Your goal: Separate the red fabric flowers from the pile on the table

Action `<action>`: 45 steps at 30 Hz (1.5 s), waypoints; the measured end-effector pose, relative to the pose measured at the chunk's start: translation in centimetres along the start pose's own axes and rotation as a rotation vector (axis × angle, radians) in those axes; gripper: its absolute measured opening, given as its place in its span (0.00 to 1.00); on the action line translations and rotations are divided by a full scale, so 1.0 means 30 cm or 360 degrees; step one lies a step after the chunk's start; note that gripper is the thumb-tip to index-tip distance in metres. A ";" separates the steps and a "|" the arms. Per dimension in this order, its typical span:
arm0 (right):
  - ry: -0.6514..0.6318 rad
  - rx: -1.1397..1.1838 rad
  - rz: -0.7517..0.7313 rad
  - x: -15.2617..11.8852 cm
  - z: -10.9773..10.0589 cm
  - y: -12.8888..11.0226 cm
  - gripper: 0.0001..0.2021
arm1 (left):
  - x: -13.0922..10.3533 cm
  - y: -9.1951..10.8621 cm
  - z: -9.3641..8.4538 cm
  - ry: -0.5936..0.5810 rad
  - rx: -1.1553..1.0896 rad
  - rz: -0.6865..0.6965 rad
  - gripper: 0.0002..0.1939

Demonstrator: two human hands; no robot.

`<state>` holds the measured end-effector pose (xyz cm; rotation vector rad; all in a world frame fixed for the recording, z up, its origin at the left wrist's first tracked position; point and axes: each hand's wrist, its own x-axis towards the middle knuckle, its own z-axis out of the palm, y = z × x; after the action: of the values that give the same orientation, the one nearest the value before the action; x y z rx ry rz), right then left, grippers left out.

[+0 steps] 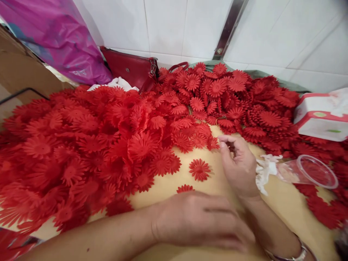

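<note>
My left hand [201, 221] reaches across the front of the table, back upward. It is smeared by motion, and its fingertips and anything under them cannot be made out. Beyond it, my right hand [239, 165] has its thumb and forefinger pinched together. The fingertips are beside a red artificial flower layer [212, 143]; whether they grip something small is unclear. Between the hands and the left heap, a single red flower layer [199, 169] lies flat on the tan table [168, 186]. Another flower layer [185, 188] is partly hidden by my left hand.
Large heaps of red flower layers [81, 145] cover the left and back. To the right are a clear plastic cup [307, 172] on its side, a crumpled white tissue [265, 170] and a white-and-red box [320, 116]. A red handbag [127, 67] and purple bag [62, 40] stand behind.
</note>
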<state>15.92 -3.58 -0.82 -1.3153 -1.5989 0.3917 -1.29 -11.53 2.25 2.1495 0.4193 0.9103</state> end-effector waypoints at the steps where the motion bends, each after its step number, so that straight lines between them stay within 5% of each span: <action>1: -0.0006 -0.0011 -0.0013 0.000 0.001 -0.002 0.08 | -0.002 -0.001 0.022 -0.0172 -0.0004 0.0054 0.08; 4: -0.0028 -0.0016 -0.0025 0.000 0.003 -0.009 0.08 | -0.008 -0.027 0.078 -0.0357 0.0032 0.0010 0.09; 8: -0.0023 -0.0025 -0.0006 0.001 -0.002 -0.001 0.09 | -0.005 -0.082 0.071 -0.0223 0.0152 -0.0285 0.09; 14: 0.0063 -0.0135 0.0053 0.015 -0.019 0.048 0.15 | -0.003 -0.154 -0.057 0.0467 0.0495 -0.0725 0.11; 19: -0.0318 -0.0158 -0.0131 0.012 0.005 0.051 0.11 | -0.002 -0.131 -0.102 0.0862 0.0563 -0.0574 0.08; 21: -0.0470 -0.0087 -0.0219 0.000 0.021 0.042 0.11 | 0.005 -0.095 -0.079 0.0806 0.0480 -0.0393 0.08; 25: -0.0741 0.0268 -0.0158 -0.026 0.040 0.014 0.17 | 0.012 -0.043 0.007 0.0375 0.0028 -0.0050 0.08; 29: -0.0775 0.0405 0.0035 -0.027 0.025 -0.013 0.16 | 0.012 -0.051 0.060 0.0139 -0.0259 -0.0335 0.10; 32: -0.0420 0.0278 0.0135 -0.011 0.007 -0.007 0.12 | 0.018 -0.075 0.049 0.0311 -0.0244 -0.0637 0.09; 35: -0.0145 0.0161 0.0163 0.006 0.000 0.017 0.13 | 0.026 -0.105 0.013 0.0522 -0.0117 -0.0696 0.07; 42: -0.0651 0.0642 0.0259 -0.003 0.012 -0.027 0.18 | 0.021 -0.095 -0.067 0.0927 0.0242 -0.0383 0.08; 45: -0.0449 0.0953 0.0350 -0.004 0.020 -0.040 0.16 | 0.033 -0.026 -0.038 0.0834 -0.0002 -0.0432 0.08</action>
<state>14.76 -3.93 -0.27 -0.9934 -1.3988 1.1381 -1.42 -9.89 2.66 1.7734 0.9408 1.3040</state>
